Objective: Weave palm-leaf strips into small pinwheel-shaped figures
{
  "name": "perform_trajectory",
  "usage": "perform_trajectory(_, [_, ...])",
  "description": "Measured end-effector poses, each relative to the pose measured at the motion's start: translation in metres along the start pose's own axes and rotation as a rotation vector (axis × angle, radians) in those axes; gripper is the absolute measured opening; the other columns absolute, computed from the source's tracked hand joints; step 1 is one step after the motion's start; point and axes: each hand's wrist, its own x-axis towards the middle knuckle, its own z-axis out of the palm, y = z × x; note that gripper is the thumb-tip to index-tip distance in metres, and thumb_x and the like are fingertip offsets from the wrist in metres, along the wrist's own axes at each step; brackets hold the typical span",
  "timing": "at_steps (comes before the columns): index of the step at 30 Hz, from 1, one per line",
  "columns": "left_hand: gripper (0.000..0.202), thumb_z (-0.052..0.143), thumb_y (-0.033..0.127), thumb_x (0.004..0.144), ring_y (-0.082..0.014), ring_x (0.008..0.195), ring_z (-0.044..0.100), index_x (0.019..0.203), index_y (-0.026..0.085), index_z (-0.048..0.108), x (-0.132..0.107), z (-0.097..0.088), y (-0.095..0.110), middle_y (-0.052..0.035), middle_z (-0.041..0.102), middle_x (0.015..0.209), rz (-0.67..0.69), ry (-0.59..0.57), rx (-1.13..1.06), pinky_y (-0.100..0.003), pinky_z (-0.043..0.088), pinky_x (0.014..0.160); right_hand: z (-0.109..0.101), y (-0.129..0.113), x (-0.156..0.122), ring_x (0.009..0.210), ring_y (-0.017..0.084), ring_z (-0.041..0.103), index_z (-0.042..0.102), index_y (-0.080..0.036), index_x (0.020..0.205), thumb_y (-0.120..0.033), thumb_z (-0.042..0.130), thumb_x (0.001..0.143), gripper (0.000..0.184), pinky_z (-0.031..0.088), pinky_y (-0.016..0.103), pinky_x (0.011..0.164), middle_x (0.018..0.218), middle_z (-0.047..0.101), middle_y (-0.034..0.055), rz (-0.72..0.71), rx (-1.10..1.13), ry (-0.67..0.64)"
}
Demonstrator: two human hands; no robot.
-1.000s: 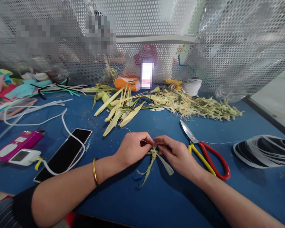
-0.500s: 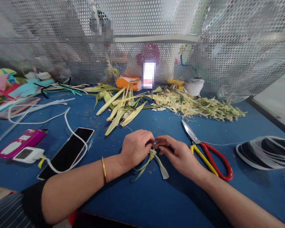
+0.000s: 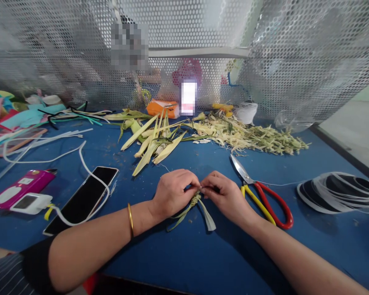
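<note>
A small braid of pale green corn husk [image 3: 195, 200] is held between my hands over the blue table [image 3: 160, 262]. Two loose husk ends hang from it, one to the left and a wider one [image 3: 208, 219] to the right. My left hand [image 3: 176, 190] is closed on the braid's upper end, thumb and forefinger pinched. From the other side my right hand [image 3: 223, 192] pinches at the same upper end, its fingertips almost meeting the left ones. What lies right between the fingertips is partly hidden.
Scissors [image 3: 258, 196] with red and yellow handles lie right of my right hand. Beyond is a coil of white line [image 3: 338, 192]. Corn husks [image 3: 153, 143] and braided husk pieces [image 3: 270, 139] lie at the back. A black phone [image 3: 83, 200], white cable and purple pack [image 3: 21, 188] lie left.
My right fingers have curled in and closed at the braid's top, nearer to my left fingertips. The whole view has shifted slightly, so things on the table appear a little further left.
</note>
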Motion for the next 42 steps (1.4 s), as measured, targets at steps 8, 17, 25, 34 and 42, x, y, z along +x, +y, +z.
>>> perform_trajectory(8, [0.013,0.064,0.01,0.079,-0.0126,0.07,0.065,0.07,0.019,0.068,0.001,-0.005,-0.003,0.0007,0.072,0.073,-0.182,-0.066,-0.083,-0.023,0.046,0.068,-0.004,-0.001,-0.002,0.068,0.014,0.058,0.061,-0.02,0.071,-0.014,0.055,0.085,0.017,0.045,0.027,0.063,0.077,0.057,0.0014,-0.002,-0.012,-0.029])
perform_trajectory(17, [0.007,0.075,0.018,0.07,-0.0138,0.063,0.064,0.064,0.022,0.072,0.011,-0.017,-0.011,0.0023,0.072,0.065,-0.497,-0.138,-0.034,-0.023,0.042,0.058,-0.031,-0.013,-0.006,0.061,0.011,0.049,0.051,-0.02,0.064,0.0,0.05,0.079,0.025,0.035,0.024,0.057,0.074,0.051,-0.0014,-0.047,-0.31,-0.355])
perform_trajectory(25, [0.007,0.07,0.024,0.078,-0.0157,0.075,0.067,0.08,0.024,0.077,0.012,-0.018,-0.014,0.0009,0.075,0.08,-0.416,-0.212,-0.026,-0.026,0.044,0.067,-0.03,-0.007,-0.004,0.07,0.014,0.055,0.055,-0.022,0.07,-0.016,0.055,0.086,0.018,0.042,0.027,0.065,0.08,0.057,0.0008,-0.005,-0.114,-0.255])
perform_trajectory(34, [0.019,0.058,0.024,0.088,-0.0167,0.077,0.067,0.085,0.021,0.077,0.014,-0.019,-0.018,-0.0034,0.075,0.083,-0.228,-0.328,-0.043,-0.026,0.041,0.069,-0.018,-0.011,-0.004,0.091,0.021,0.063,0.058,-0.021,0.07,-0.034,0.058,0.089,0.023,0.049,0.032,0.074,0.078,0.067,0.0051,0.107,0.438,-0.219])
perform_trajectory(42, [0.019,0.058,0.015,0.08,-0.0141,0.07,0.064,0.072,0.021,0.074,0.019,-0.037,-0.01,-0.0012,0.072,0.073,-0.22,-0.41,-0.253,-0.024,0.041,0.065,-0.02,-0.005,-0.004,0.066,0.015,0.056,0.057,-0.02,0.077,-0.037,0.056,0.091,0.022,0.047,0.03,0.07,0.077,0.061,0.0017,0.149,0.486,-0.175])
